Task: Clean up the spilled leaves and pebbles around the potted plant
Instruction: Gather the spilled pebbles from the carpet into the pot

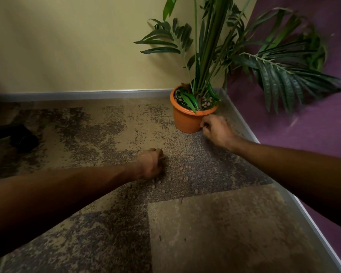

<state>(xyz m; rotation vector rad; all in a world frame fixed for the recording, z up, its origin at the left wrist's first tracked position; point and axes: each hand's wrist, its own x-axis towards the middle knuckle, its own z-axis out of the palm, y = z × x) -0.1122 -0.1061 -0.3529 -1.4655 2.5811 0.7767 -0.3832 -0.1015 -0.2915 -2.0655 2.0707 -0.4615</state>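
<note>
An orange pot [185, 119] with a tall green palm-like plant [211, 46] stands in the corner of the room, with brown pebbles and leaves on its soil. Several small brown pebbles [182, 177] lie scattered on the carpet in front of the pot. My left hand [151, 163] rests on the carpet at the left edge of these pebbles, its fingers curled down into them. My right hand [215, 129] is curled into a fist against the pot's right side, just below the rim. What either fist holds is hidden.
The floor is speckled tan and grey carpet [205, 233]. A grey skirting strip [87, 94] runs along the yellow wall and the purple wall [313, 144] on the right. A dark cylindrical object [22, 137] lies on the carpet at the far left.
</note>
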